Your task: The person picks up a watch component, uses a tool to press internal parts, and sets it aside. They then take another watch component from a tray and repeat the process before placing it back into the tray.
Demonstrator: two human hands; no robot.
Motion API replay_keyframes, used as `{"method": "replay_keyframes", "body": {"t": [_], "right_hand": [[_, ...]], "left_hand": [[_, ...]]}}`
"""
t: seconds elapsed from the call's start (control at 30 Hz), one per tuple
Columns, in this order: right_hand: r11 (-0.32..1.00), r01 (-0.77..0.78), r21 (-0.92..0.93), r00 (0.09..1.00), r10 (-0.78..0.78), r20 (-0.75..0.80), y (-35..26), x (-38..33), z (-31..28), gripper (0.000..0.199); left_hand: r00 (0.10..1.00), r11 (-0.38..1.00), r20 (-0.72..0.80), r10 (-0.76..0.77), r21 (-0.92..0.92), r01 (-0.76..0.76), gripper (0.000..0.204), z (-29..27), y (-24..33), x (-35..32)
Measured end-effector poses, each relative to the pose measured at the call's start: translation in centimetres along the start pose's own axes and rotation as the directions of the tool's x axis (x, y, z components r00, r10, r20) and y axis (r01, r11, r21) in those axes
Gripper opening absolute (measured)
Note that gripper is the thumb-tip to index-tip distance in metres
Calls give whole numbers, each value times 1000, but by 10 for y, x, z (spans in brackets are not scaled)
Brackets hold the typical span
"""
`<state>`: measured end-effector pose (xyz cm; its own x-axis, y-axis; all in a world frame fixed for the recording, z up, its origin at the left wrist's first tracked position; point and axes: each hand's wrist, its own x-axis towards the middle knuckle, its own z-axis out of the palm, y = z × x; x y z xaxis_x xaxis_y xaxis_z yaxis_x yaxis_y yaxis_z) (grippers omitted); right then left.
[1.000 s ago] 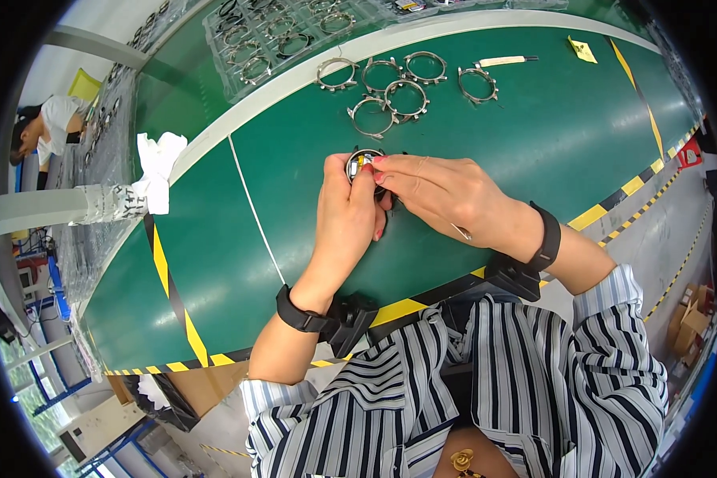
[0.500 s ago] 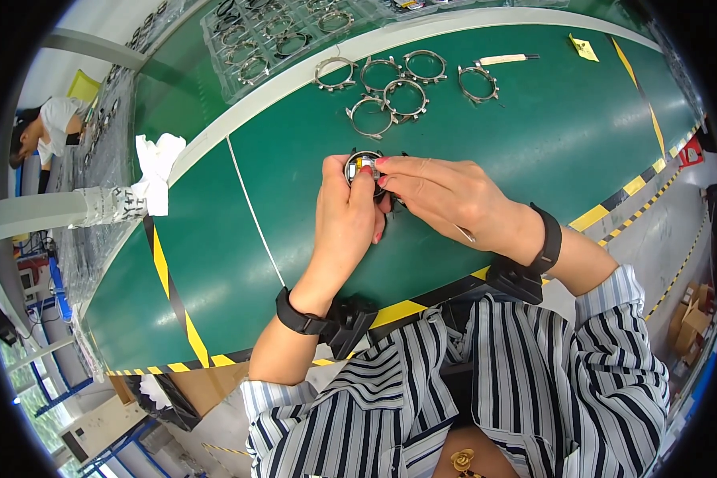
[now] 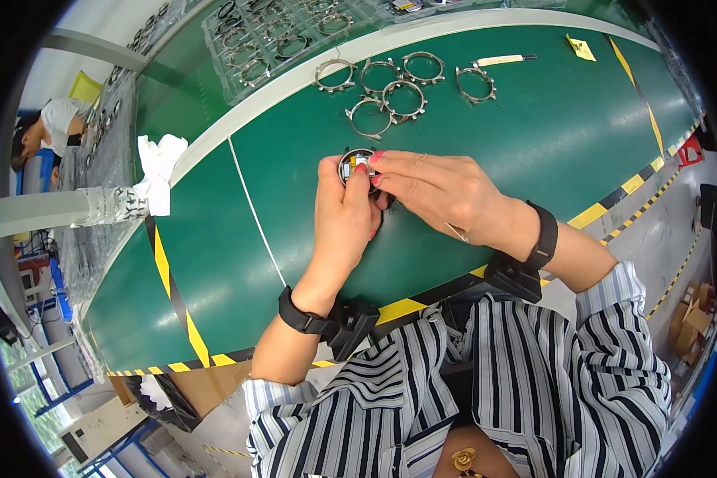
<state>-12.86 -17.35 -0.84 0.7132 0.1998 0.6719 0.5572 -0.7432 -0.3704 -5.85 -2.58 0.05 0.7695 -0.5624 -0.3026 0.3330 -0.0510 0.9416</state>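
A small round watch case [image 3: 346, 169] with a silvery rim is held above the green work surface, showing white, yellow and dark parts inside. My left hand [image 3: 341, 209] is closed around its left and lower side, the thumb pressing on the inner parts. From the right, my right hand [image 3: 446, 191] reaches over with its fingertips pinched at the case's right edge. What lies between those fingertips is hidden. A thin, pale rod-like end [image 3: 457, 233] sticks out under the right palm; its kind cannot be made out.
Beyond my hands lie several bare watch-case rings [image 3: 404, 98], a pale-handled tool [image 3: 502, 60] and a yellow note [image 3: 581, 48]. A clear tray [image 3: 275, 48] of rings stands past the white rim. A post wrapped in white cloth [image 3: 158, 174] rises at left; another person [image 3: 56, 127] works far left.
Both hands and the watch case have shifted slightly to the left. The grip looks the same, with the left thumb still on the inner parts.
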Motion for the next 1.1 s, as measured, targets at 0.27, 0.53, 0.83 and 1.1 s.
{"method": "replay_keyframes", "body": {"t": [0.27,0.53,0.83,1.1], "right_hand": [[994,-23,103,999,28,-43,0,1,1,27],[996,-34,83,999,35,-16,1,0,0,27],[999,-33,-31,999,33,7,-9,0,-3,30],[1000,3,-30,1000,-3,11,0,2,-4,27]], "left_hand": [[1000,997,10,8,83,-9,15,-1,0,1],[1000,997,9,-1,79,0,14,-1,0,0],[1000,994,-18,21,104,-19,15,1,-1,0],[998,995,-16,67,80,-65,15,0,0,2]]}}
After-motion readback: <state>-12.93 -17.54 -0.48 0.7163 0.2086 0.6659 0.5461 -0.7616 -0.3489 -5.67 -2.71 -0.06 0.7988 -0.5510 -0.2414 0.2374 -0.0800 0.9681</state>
